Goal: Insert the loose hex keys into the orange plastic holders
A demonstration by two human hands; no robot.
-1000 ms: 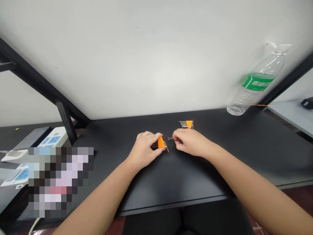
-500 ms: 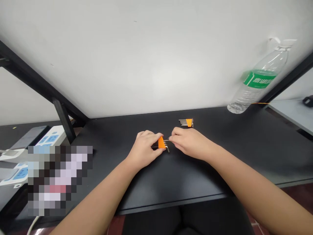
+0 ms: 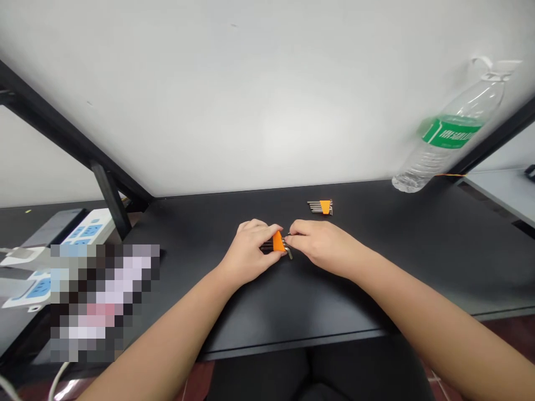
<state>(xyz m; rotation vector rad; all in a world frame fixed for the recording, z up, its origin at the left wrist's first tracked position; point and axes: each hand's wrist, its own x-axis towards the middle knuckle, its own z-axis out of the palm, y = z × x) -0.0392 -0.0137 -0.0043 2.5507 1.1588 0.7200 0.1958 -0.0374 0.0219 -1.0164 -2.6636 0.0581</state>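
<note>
My left hand (image 3: 251, 250) grips an orange hex key holder (image 3: 278, 241) between thumb and fingers, just above the black tabletop. Several metal hex keys sit in the holder, and the bent end of one (image 3: 289, 253) sticks out on the right, pointing toward me. Close against the holder's right side, my right hand (image 3: 311, 240) pinches a hex key, mostly hidden by its fingers. Behind my right hand lies a second orange holder (image 3: 325, 207) full of hex keys, touched by neither hand.
A clear plastic bottle with a green label (image 3: 451, 132) stands at the back right against the white wall (image 3: 251, 111). White power strips with blue sockets (image 3: 90, 231) and a pixelated patch (image 3: 104, 301) are on the left. A black metal frame post (image 3: 111, 197) rises there.
My right hand has moved left, closer to the orange holder, and the length of hex key showing between them has shortened. The camera view has shifted slightly.
</note>
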